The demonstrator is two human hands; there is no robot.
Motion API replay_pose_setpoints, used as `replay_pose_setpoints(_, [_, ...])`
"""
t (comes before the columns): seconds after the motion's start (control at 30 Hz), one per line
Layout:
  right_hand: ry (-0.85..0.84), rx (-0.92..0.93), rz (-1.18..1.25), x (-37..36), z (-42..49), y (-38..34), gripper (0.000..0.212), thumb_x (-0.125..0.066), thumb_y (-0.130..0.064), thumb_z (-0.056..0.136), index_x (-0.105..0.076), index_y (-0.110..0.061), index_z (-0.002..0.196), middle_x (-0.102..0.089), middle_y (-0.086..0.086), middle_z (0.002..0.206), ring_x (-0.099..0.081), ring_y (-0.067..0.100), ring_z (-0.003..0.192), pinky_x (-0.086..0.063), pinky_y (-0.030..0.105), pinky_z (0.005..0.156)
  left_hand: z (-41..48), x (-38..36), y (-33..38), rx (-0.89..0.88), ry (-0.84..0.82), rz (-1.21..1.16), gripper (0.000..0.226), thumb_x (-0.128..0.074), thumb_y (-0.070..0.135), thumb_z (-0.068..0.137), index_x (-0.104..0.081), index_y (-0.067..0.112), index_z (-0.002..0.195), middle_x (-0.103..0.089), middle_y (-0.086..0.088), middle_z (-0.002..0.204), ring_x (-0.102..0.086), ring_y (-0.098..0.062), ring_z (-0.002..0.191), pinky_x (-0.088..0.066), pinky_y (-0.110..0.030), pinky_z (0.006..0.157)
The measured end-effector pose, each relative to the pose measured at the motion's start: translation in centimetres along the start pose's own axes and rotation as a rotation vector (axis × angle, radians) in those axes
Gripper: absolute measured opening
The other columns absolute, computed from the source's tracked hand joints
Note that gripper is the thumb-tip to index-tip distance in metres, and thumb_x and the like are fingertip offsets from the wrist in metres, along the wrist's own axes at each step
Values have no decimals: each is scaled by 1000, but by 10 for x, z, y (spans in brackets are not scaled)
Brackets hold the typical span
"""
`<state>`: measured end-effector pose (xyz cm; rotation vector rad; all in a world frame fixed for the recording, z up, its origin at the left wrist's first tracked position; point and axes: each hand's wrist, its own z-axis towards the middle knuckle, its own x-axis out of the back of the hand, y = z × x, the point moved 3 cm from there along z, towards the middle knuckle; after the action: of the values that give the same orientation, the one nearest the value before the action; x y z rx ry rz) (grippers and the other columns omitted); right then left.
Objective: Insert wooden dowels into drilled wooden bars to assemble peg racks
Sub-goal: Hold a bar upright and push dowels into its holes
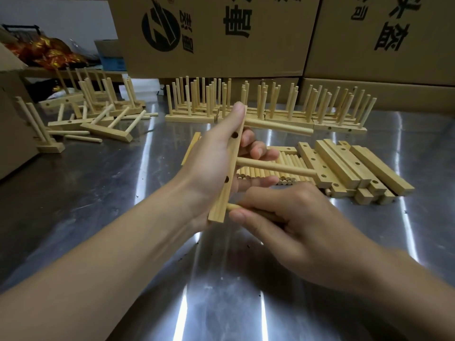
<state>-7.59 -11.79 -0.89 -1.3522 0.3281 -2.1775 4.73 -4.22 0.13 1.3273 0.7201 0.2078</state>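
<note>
At the far left of the bench (98, 205), a loose heap of finished racks (98, 116) lies tipped over, with a few single pegs beside it. I count these as done.

My left hand (209, 168) grips the drilled bar (227, 173) on edge above the bench, thumb along its upper end, fingers curled behind it. Two dowels are seated in this bar and point right: the upper dowel (278, 126) and the middle dowel (275, 167).

Behind the bar, a row of upright racks (246, 107) stands along the cardboard boxes (221, 45). These are also done.

My right hand (295, 222) pinches the third dowel (234, 207) and presents its tip to the lower end of the bar. I cannot tell whether the tip is in its hole. I judge this rack about two thirds assembled, with one peg to press home.

Further right lies the stock: a layer of loose dowels (293, 159) and a stack of undrilled-side-up and drilled bars (344, 168). I judge that several more racks are left to build.
</note>
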Motion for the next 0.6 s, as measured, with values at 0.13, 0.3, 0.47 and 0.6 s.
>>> replay_pose_setpoints(0.13, [5, 12, 8, 3, 0, 2, 22, -65, -26, 107, -74, -17, 89, -55, -10, 65, -52, 12, 60, -32, 15, 60, 0, 0, 1, -22, -27, 11, 55, -42, 63, 107, -51, 21, 73, -58, -3, 75, -72, -23, 91, -60, -44, 78])
replay_pose_setpoints(0.3, [189, -146, 23, 20, 1, 16, 23, -75, -52, 92, -76, -32, 103, -69, -7, 69, -65, 13, 61, -43, 13, 54, 9, 19, 12, -216, 202, 242, 57, -32, 68, 107, -54, 25, 78, -60, 1, 79, -61, -18, 78, -50, -41, 81])
replay_pose_setpoints(0.47, [272, -526, 658, 21, -1, 32, 43, -82, -65, 74, -76, -44, 111, -78, 4, 93, -72, 17, 72, -48, 27, 53, 18, 30, -4, -179, 391, 130, 56, -25, 73, 104, -57, 28, 95, -58, 5, 86, -58, -16, 84, -49, -36, 79])
replay_pose_setpoints(0.6, [237, -476, 590, 6, 5, 22, 16, -79, -46, 88, -83, -34, 98, -73, -6, 75, -64, 4, 63, -52, 21, 59, 18, 26, -9, -170, 343, 164, 57, -23, 77, 102, -59, 32, 103, -61, 1, 94, -64, -22, 97, -54, -40, 85])
